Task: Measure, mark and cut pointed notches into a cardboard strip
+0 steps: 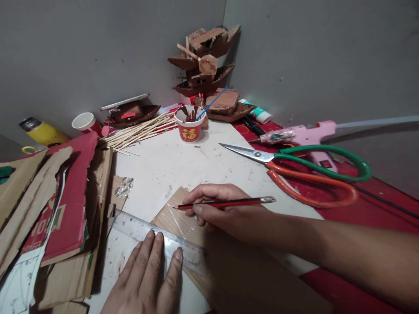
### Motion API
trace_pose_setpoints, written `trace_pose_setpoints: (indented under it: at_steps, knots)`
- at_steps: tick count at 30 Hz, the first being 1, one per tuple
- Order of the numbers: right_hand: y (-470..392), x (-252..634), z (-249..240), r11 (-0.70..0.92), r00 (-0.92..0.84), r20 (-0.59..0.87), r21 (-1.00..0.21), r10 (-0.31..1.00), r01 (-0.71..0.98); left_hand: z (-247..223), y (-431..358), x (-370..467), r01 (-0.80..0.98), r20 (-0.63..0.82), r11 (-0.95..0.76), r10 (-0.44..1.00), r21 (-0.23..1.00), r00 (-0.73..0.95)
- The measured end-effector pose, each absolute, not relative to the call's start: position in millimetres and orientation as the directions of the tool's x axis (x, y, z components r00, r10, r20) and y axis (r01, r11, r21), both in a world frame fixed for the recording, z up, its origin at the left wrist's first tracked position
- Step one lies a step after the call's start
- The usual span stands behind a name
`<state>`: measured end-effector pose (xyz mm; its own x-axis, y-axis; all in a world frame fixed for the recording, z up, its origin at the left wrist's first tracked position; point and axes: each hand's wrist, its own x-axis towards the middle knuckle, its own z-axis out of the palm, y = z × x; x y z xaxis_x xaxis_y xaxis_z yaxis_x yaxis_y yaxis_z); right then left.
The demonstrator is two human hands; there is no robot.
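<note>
A red and black pencil (235, 203) is held in my right hand (225, 205), its tip pointing left just over the far corner of a piece of brown cardboard (193, 220). My left hand (147, 270) lies with fingers stretched out, their tips on a clear plastic ruler (173, 242). The ruler lies slantwise across the cardboard's left edge and onto the white work surface. Shadow from my right arm darkens the near part of the cardboard.
Scissors (262, 157) with green and orange handles and a pink glue gun (304, 134) lie to the right. A paper cup (190, 131), wooden sticks (140, 131) and brown model boats (206, 80) stand at the back. Stacked cardboard (72, 218) fills the left.
</note>
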<state>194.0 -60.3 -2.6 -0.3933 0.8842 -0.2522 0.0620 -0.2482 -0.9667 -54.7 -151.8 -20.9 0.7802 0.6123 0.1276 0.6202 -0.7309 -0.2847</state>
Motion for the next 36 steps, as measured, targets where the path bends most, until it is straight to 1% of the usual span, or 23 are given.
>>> trace_pose_setpoints:
  at_steps: [4,6,8,10,12,14,16,22,25,29,36]
  knots:
    - [-60.9,187.7,2.2,-0.420,-0.335,-0.402,-0.907,0.853,0.018,-21.0,-153.1,-53.9,0.620,0.128,-0.729,0.612,-0.289,0.780]
    - [-63.3,184.0,3.5,-0.428,-0.348,-0.408,-0.904,0.844,0.022,-22.2,-153.9,-53.9,0.628,0.137,-0.722,0.618,-0.291,0.774]
    - [-66.4,179.1,2.8,-0.352,-0.394,-0.339,-0.935,0.854,0.043,-23.3,-154.4,-53.8,0.632,0.141,-0.714,0.623,-0.301,0.770]
    - [-68.1,172.5,0.6,-0.221,-0.432,-0.239,-0.971,0.870,0.094,-23.4,-154.5,-52.8,0.640,0.146,-0.706,0.629,-0.303,0.763]
    - [-66.7,164.5,-1.8,-0.085,-0.448,-0.158,-0.980,0.880,0.178,-22.1,-154.3,-50.8,0.653,0.152,-0.699,0.641,-0.291,0.753]
    - [-62.6,156.1,-3.5,0.007,-0.464,-0.123,-0.963,0.877,0.269,-20.2,-154.1,-48.2,0.661,0.153,-0.695,0.648,-0.284,0.746]
    - [-57.6,148.5,-3.7,0.044,-0.474,-0.121,-0.945,0.872,0.323,-18.9,-154.1,-45.7,0.662,0.157,-0.694,0.648,-0.283,0.746]
    - [-51.2,138.1,4.0,0.024,-0.490,-0.201,-0.910,0.848,0.414,-21.0,-155.5,-43.4,0.684,0.169,-0.684,0.665,-0.253,0.728]
    - [-51.8,137.6,6.7,0.010,-0.483,-0.214,-0.907,0.849,0.420,-20.6,-155.0,-43.7,0.683,0.161,-0.689,0.665,-0.245,0.729]
    - [-51.9,137.6,1.1,-0.029,-0.476,-0.225,-0.923,0.850,0.384,-16.7,-152.8,-44.0,0.659,0.144,-0.706,0.647,-0.258,0.749]
    - [-50.6,136.5,-5.6,-0.201,-0.487,-0.313,-0.942,0.815,0.270,-14.5,-153.8,-44.2,0.644,0.101,-0.707,0.647,-0.293,0.756]
